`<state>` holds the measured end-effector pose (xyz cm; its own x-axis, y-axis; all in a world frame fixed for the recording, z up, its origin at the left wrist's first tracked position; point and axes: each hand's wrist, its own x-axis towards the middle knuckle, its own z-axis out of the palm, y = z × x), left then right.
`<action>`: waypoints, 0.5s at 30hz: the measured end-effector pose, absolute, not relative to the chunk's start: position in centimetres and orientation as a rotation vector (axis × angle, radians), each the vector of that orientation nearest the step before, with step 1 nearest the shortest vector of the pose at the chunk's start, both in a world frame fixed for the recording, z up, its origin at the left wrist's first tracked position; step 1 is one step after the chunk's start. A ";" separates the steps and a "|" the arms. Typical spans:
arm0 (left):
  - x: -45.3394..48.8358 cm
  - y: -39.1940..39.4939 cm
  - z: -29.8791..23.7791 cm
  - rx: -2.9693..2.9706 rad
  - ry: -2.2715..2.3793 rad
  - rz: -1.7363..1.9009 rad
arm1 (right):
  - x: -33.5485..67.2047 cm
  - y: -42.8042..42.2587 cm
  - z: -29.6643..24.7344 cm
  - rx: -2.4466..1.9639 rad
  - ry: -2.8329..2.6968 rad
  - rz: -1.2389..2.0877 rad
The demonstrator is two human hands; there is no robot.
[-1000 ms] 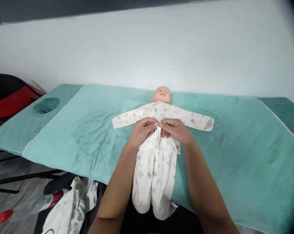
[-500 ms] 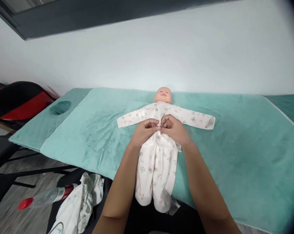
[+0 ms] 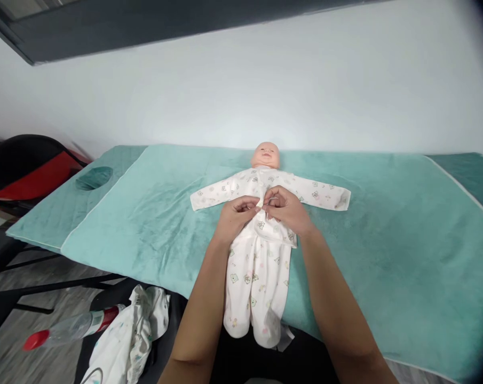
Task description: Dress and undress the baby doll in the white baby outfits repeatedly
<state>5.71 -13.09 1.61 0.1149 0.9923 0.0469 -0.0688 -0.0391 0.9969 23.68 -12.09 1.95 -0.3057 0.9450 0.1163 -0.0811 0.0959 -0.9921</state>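
A baby doll (image 3: 266, 155) lies on its back on a teal towel (image 3: 153, 213), dressed in a white printed sleepsuit (image 3: 257, 266) with arms spread out. My left hand (image 3: 235, 217) and my right hand (image 3: 288, 210) meet over the doll's chest. Both are closed in a pinch on the front edges of the sleepsuit, fingertips touching at the middle closure. The doll's feet hang over the near edge of the table.
The towel covers a long padded table (image 3: 471, 178) against a white wall. A black and red chair (image 3: 29, 165) stands at the left. Below the table's near edge lie crumpled white clothes (image 3: 125, 336) and a clear bottle with a red cap (image 3: 69, 328).
My hands have stayed pinched together on the sleepsuit's chest, shifting slightly up along the front. The view has moved a little to the left and up.
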 end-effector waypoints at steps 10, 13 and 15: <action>5.6 -13.0 1.6 1.279 0.979 1.231 | 23.7 -11.7 1.5 -0.916 -1.392 1.383; 5.4 -12.8 1.4 1.252 0.897 1.259 | 23.8 -11.8 1.7 -0.932 -1.430 1.374; 5.3 -12.9 1.3 1.247 0.876 1.258 | 24.0 -12.0 1.9 -0.936 -1.473 1.385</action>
<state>5.32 -12.89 1.32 0.1608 0.9750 0.1534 -0.1950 -0.1210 0.9733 23.99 -12.04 1.86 -0.3263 0.9397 0.1025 -0.0448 0.0930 -0.9947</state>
